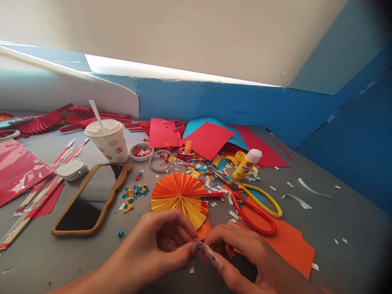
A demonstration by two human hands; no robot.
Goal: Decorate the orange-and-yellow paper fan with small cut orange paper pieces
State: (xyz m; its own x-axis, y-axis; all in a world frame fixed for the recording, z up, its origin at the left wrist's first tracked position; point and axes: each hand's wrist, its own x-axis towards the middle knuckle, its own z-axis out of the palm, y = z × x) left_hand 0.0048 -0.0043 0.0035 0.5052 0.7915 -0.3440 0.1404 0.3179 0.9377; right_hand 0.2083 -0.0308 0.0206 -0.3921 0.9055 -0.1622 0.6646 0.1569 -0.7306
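Strip (208, 251), small and pale, pinched firmly between fingertips of left hand (156, 247) and right hand (241, 257) at bottom center, just below orange-and-yellow paper fan (179, 196).

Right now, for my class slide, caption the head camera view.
Left hand and right hand pinch a small pale strip by an orange-and-yellow paper fan, scissors alongside.

Place: paper-craft workspace (home or studio, cannot tell which)
Surface: grey desk (346, 261) against a blue wall (232, 102)
Tools: scissors (259, 218), glue stick (246, 164)
Materials: coloured card sheets (200, 139), snipped paper scraps (133, 198)
Work: red paper fans (39, 124), orange-and-yellow paper fan (179, 196)
Personal items: phone in tan case (88, 198), lidded paper cup (107, 141)
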